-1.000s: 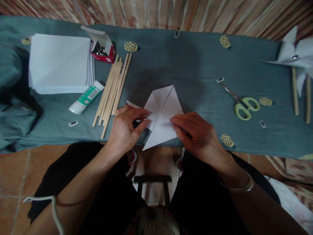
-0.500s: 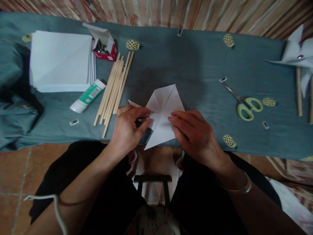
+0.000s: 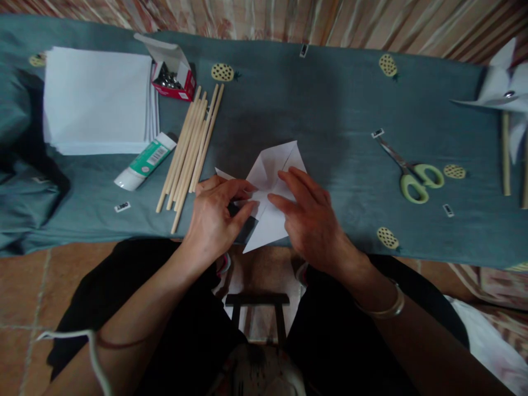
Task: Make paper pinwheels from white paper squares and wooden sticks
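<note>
A white sheet of paper [image 3: 268,228], cut along slits and partly folded into pinwheel blades, lies at the table's front edge with one corner past it. My left hand [image 3: 218,212] pinches the paper's left part between thumb and fingers. My right hand [image 3: 309,217] rests on the right side of the sheet, its fingers spread and the tips near the paper's centre. Part of the right blade is hidden under that hand.
Wooden sticks [image 3: 190,148], a glue tube [image 3: 145,161], a red box of metal pins [image 3: 175,77] and a paper stack [image 3: 97,102] lie left. Green-handled scissors [image 3: 414,179] lie right, with finished pinwheels [image 3: 495,88] beyond, all on a green tablecloth [image 3: 330,110].
My right hand has moved left across the paper, its fingertips now nearer the centre and spread wider. My left hand keeps its pinch in about the same place.
</note>
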{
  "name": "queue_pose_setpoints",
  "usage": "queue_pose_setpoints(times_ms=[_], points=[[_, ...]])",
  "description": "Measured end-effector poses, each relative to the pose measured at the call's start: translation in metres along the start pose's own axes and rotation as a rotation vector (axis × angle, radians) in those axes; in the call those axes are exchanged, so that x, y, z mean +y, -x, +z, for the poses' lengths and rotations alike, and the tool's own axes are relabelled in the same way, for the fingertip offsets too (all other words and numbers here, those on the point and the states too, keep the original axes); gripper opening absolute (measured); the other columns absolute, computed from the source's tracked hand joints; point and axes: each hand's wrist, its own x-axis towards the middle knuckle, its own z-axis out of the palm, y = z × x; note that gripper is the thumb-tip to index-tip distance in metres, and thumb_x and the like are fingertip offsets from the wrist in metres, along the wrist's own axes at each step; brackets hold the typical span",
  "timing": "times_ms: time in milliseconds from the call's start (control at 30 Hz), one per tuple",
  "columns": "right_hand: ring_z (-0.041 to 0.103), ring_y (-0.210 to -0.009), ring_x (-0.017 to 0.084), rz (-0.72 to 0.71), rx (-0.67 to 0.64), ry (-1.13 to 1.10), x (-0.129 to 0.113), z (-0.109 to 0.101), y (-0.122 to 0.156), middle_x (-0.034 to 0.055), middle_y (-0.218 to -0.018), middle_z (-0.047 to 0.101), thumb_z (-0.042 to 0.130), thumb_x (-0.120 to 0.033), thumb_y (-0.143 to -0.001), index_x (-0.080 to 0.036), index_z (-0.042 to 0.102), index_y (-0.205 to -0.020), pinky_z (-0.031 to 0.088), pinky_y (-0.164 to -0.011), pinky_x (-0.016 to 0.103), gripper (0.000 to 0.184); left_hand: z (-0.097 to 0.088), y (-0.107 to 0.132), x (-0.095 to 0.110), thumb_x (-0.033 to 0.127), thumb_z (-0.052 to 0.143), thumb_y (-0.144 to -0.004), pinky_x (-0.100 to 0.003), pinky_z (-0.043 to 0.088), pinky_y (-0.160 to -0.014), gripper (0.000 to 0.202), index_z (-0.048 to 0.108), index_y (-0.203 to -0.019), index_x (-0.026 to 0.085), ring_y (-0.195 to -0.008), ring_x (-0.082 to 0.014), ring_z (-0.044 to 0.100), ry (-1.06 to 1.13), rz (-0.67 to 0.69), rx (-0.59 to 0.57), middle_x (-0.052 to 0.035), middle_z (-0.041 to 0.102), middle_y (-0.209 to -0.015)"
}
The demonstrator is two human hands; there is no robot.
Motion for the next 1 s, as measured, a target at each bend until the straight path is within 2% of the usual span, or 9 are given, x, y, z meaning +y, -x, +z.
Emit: queue_pose_setpoints(times_ms=[133,267,433,600,700,767,833,900,1000], points=[[0.027,-0.149,0.027,0.014,0.035,-0.045,0.001,0.003,-0.003,-0.0001,-0.152,0.043,0.045,-0.006,-0.085,-0.036,0.048,-0.133,0.037,-0.114,0.052,0.056,0.000,0.003,0.001,0.027,0.062,-0.091,-0.042,0.047,-0.086,0.013,0.071,-0.098,0.021,-0.099,-0.0251,0.059,-0.140,0.153,0.034,-0.0053,0.071,-0.097],[0.029,-0.148,0.025,0.021,0.069,-0.024,0.001,0.003,-0.005,0.0001,-0.149,0.046,0.045,-0.006,-0.086,-0.035,0.052,-0.128,0.040,-0.112,0.052,0.051,0.004,0.006,0.002,0.020,0.057,-0.093,-0.045,0.043,-0.088,0.017,0.072,-0.102,0.021,-0.100,-0.0259,0.058,-0.218,0.292,0.038,-0.0056,0.073,-0.100],[0.030,-0.147,0.024,0.042,0.087,-0.016,-0.001,0.004,-0.007,0.0030,-0.146,0.050,0.044,-0.005,-0.085,-0.031,0.059,-0.116,0.039,-0.114,0.050,0.043,0.008,0.007,0.004,0.022,0.052,-0.096,-0.045,0.040,-0.086,0.023,0.071,-0.107,0.024,-0.098,-0.0254,0.060,-0.258,0.281,-0.004,-0.0051,0.072,-0.100],[0.032,-0.146,0.026,0.069,0.098,-0.161,0.001,0.001,-0.010,0.0028,-0.145,0.051,0.043,-0.007,-0.085,-0.029,0.065,-0.112,0.035,-0.116,0.052,0.041,0.007,0.007,0.005,0.021,0.053,-0.096,-0.048,0.040,-0.086,0.024,0.070,-0.112,0.023,-0.100,-0.0274,0.060,-0.265,0.280,-0.027,-0.0072,0.072,-0.101],[0.038,-0.143,0.026,0.047,0.146,-0.259,0.007,-0.014,-0.010,0.0067,-0.145,0.051,0.043,-0.013,-0.089,-0.025,0.065,-0.115,0.035,-0.116,0.052,0.036,0.005,0.006,0.007,0.020,0.053,-0.095,-0.049,0.039,-0.087,0.026,0.070,-0.113,0.025,-0.100,-0.0280,0.061,-0.268,0.256,-0.069,-0.0078,0.071,-0.104],[0.042,-0.140,0.024,0.118,0.170,-0.277,0.015,-0.027,-0.007,0.0099,-0.143,0.053,0.044,-0.015,-0.092,-0.023,0.065,-0.117,0.037,-0.116,0.049,0.034,0.004,0.005,0.009,0.018,0.052,-0.094,-0.049,0.039,-0.088,0.026,0.070,-0.111,0.027,-0.100,-0.0278,0.061,-0.287,0.250,-0.087,-0.0072,0.072,-0.104],[0.053,-0.131,0.026,0.198,0.221,-0.278,0.024,-0.039,-0.002,0.0125,-0.135,0.060,0.048,-0.016,-0.091,-0.020,0.067,-0.114,0.042,-0.112,0.050,0.030,0.004,0.005,0.009,0.016,0.050,-0.094,-0.049,0.040,-0.088,0.028,0.070,-0.110,0.026,-0.100,-0.0276,0.061,-0.292,0.251,-0.089,-0.0070,0.072,-0.104],[0.059,-0.123,0.027,0.248,0.222,-0.258,0.032,-0.047,0.005,0.0118,-0.129,0.065,0.050,-0.017,-0.089,-0.020,0.068,-0.112,0.045,-0.108,0.051,0.029,0.004,0.004,0.010,0.016,0.050,-0.093,-0.049,0.040,-0.087,0.028,0.071,-0.108,0.026,-0.098,-0.0276,0.061,-0.282,0.242,-0.084,-0.0073,0.072,-0.103],[0.064,-0.117,0.026,0.279,0.181,-0.246,0.039,-0.052,0.015,0.0073,-0.123,0.069,0.054,-0.016,-0.088,-0.026,0.068,-0.113,0.050,-0.104,0.049,0.030,0.004,0.003,0.010,0.016,0.050,-0.092,-0.050,0.040,-0.086,0.029,0.072,-0.106,0.028,-0.098,-0.0281,0.061,-0.258,0.210,-0.088,-0.0072,0.072,-0.103]])
